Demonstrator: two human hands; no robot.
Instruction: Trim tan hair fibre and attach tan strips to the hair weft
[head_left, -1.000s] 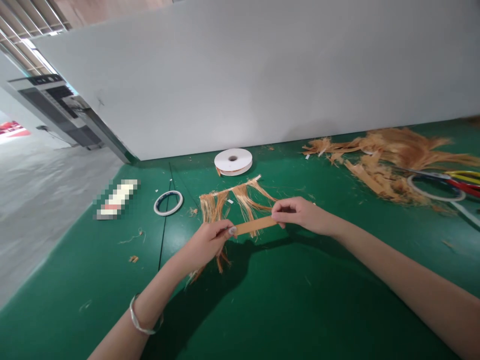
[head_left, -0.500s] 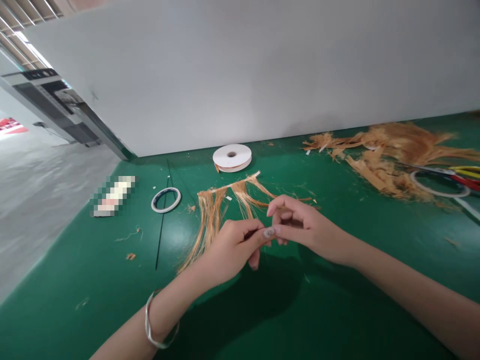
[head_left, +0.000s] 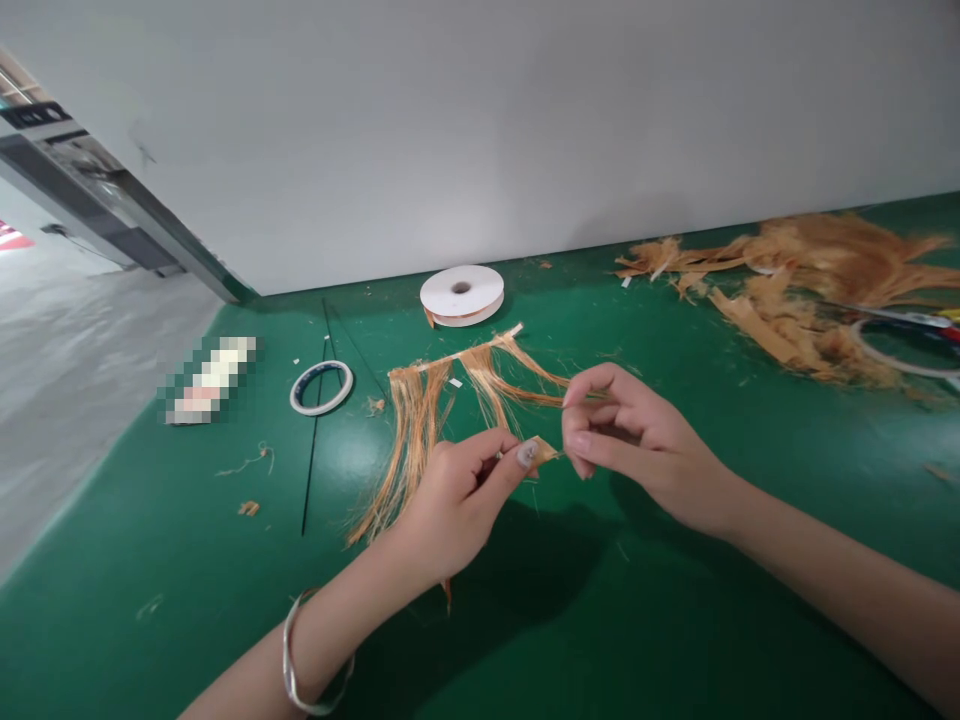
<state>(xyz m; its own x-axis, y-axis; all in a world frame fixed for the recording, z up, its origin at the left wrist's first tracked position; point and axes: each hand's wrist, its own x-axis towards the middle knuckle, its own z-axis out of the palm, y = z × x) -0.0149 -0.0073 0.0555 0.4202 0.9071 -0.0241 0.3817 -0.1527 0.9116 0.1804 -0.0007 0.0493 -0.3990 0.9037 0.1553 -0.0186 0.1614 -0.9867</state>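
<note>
My left hand (head_left: 457, 500) is closed in a pinch on a short orange strip (head_left: 544, 452), with a thin tail of fibre hanging below the palm. My right hand (head_left: 637, 440) sits just right of it with fingers curled, its fingertips meeting the strip's other end. Both hover above the green table (head_left: 675, 620). Behind them lies a fringe of orange fibres (head_left: 427, 420) stuck to a white tape strip, spread flat on the table.
A white tape reel (head_left: 461, 294) lies flat near the grey wall. A small tape ring (head_left: 321, 387) lies to the left, beside a blurred patch. A heap of orange fibre scraps (head_left: 795, 290), scissors and another tape ring fill the far right.
The long strip stretched between both hands a second ago has been gathered short as the hands came together. The view has tipped slightly downward.
</note>
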